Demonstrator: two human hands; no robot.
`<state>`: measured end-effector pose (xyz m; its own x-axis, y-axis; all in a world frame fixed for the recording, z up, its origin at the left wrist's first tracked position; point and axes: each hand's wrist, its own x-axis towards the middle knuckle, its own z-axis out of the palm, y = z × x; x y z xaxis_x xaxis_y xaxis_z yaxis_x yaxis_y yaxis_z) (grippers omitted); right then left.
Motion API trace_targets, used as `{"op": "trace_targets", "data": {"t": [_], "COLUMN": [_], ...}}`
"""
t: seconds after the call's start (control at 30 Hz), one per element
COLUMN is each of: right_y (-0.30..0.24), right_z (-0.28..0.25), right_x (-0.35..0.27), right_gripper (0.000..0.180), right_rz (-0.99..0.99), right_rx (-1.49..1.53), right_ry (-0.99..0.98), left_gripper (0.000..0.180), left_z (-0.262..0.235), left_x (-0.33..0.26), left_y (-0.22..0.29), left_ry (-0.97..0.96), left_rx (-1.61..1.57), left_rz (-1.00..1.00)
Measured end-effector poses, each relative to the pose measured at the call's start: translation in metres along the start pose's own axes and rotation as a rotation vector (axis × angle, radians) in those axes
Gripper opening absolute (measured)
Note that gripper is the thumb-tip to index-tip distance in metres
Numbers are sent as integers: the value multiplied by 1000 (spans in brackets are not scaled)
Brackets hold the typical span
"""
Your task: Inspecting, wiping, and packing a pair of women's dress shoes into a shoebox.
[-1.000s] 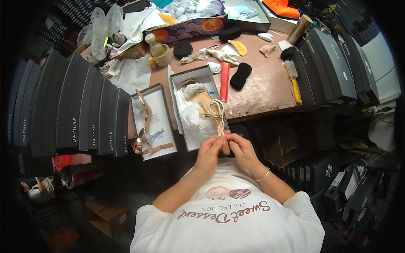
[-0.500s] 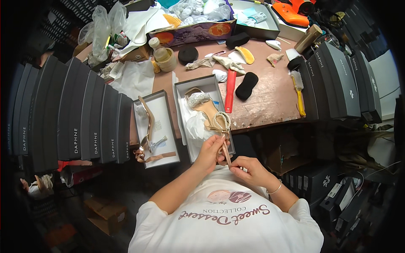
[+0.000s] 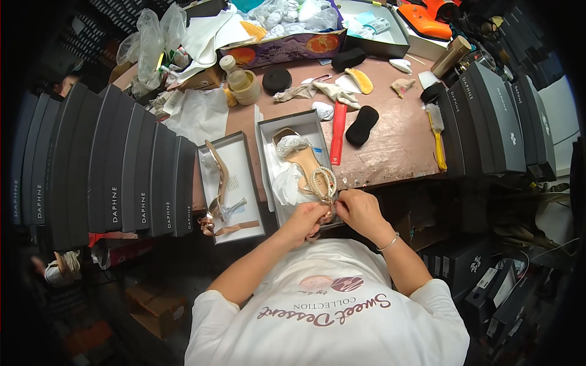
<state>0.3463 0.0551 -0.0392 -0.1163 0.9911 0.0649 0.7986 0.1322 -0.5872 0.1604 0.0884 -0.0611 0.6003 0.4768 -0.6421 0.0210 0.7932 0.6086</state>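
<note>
A tan high-heeled sandal [image 3: 309, 163] with a looped pearl strap and a glittering front band lies in a grey shoe box [image 3: 265, 168], over white tissue paper [image 3: 289, 186]. At its near end, my left hand [image 3: 303, 221] is closed around the sandal's rose-gold ankle strap. My right hand [image 3: 361, 210] pinches at the same strap just beside the pearl loop; its fingertips are partly hidden. Left of this box, a matching sandal [image 3: 220, 174] rests on its side in a shallow grey box part [image 3: 247, 183], its rose-gold strap trailing across the near end.
Rows of dark shoe boxes [image 3: 128, 165] stand at the left, more boxes [image 3: 488, 122] at the right. On the table lie a red strip [image 3: 338, 134], a black sponge [image 3: 362, 126], a yellow-handled brush [image 3: 437, 137] and a glue jar [image 3: 244, 88]. A purple carton [image 3: 284, 47] holds white wads.
Both hands have moved up toward the pearl loop. The strap, stretched down between them before, is now mostly hidden by my fingers. The view has shifted slightly.
</note>
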Motion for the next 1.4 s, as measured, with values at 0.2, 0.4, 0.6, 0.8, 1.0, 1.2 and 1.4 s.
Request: {"op": "trace_targets", "data": {"t": [0.2,0.4,0.6,0.8,1.0,1.2,1.4], "right_y": [-10,-20,-31,-31,-35,3,15], "right_z": [0,-11,-12,1,0,-73,-115], "right_x": [5,-4,-2,-6,-15,-60,-49], "right_gripper": [9,12,19,20,8,16,17], "right_rz": [-24,20,-82,154,343,-18,360], "right_rx": [201,310,203,553,1460,1443,580], "right_ry": [40,162,-24,-30,-49,-425,-2], "left_gripper": [16,14,15,19,20,12,9], "left_z": [3,-1,5,5,1,-4,-3], "left_x": [-5,-5,-13,-19,-21,-21,-18], "left_y": [2,-12,-24,-21,-15,-3,4], "left_ry": [51,142,115,21,-11,-134,-52], "left_rx": [-96,-78,-379,-470,-318,-213,-9], "left_rz": [26,245,326,265,276,277,325]}}
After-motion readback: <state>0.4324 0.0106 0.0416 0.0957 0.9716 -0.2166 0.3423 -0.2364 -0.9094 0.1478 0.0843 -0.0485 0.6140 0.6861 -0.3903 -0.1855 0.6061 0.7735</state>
